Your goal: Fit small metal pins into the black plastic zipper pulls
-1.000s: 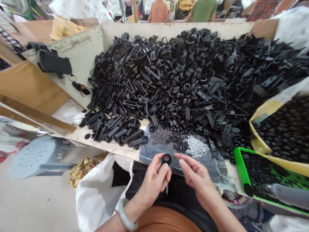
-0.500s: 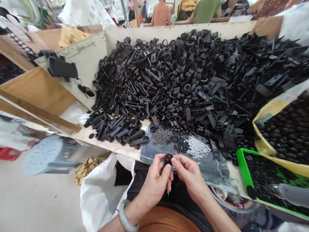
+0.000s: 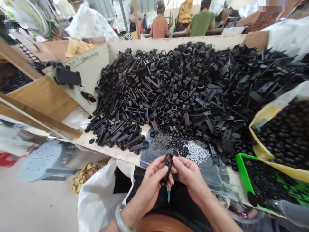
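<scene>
My left hand [image 3: 154, 174] is closed round a long black plastic part with a ring-shaped end [image 3: 167, 170], held tilted over my lap with the ring upward. Close against the ring, my right hand [image 3: 187, 169] pinches a thin reddish rod [image 3: 178, 154] between thumb and fingers. Below the hands, a narrow pointed thing with a teal band [image 3: 168, 195] hangs down; which hand holds it is hidden. Just beyond my fingers lie heaps of small grey pieces [image 3: 161, 141] and silvery pins [image 3: 196, 151], with small black pieces between them.
A large heap of black plastic parts [image 3: 169, 83] fills the walled bench. Finished-looking long black parts [image 3: 120, 132] lie at front left. On the right are a green tray [image 3: 242, 174] and a yellow-edged bag [image 3: 256, 135] of black balls. A co-worker's hand [image 3: 256, 40] touches the heap's far right.
The view has tilted up slightly. The black part has turned in my left hand, so its long body now shows, and more of the teal-banded pointed thing is visible below.
</scene>
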`<state>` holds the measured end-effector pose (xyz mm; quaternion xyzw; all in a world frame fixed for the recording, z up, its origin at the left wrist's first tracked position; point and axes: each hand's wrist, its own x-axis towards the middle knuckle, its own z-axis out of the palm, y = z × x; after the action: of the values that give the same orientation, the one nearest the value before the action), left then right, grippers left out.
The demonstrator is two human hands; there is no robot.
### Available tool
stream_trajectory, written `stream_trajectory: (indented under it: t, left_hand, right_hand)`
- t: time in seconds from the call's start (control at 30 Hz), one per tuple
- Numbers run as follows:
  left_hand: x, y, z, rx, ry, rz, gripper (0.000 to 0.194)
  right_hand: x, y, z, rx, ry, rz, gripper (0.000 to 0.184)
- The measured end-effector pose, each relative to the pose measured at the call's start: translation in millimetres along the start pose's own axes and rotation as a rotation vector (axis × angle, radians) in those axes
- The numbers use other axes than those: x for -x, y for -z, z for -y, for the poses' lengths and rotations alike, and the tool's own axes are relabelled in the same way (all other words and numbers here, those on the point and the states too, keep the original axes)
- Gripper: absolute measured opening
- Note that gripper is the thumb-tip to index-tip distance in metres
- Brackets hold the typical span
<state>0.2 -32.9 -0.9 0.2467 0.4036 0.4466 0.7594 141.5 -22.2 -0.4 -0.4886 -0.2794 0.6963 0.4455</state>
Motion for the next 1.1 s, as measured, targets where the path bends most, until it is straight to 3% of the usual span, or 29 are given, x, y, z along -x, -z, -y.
stream_trajectory:
  t: [0.33, 0.53, 0.7, 0.9, 1.1]
  left_hand:
    - [6, -8.4, -4, 0.053, 0.055, -0.074, 0.047]
    - [9, -8.1, -3, -0.004, 0.008, -0.072, 0.046]
    - [9, -6.3, 2, -0.155, -0.075, -0.067, 0.049]
    - [10, -2.1, 7, -0.421, -0.125, -0.066, 0.056]
    - [15, -2.1, 9, -0.573, -0.162, -0.136, 0.049]
  right_hand:
    - [-4, 10, -9, 0.035, 0.004, 0.01, 0.058]
    - [2, 10, -9, 0.067, 0.018, 0.081, 0.046]
    - [3, 5, -9, 0.089, 0.018, 0.118, 0.044]
    - [0, 11, -15, 0.221, 0.059, 0.015, 0.048]
    - [1, 7, -13, 0.251, 0.038, 0.016, 0.046]
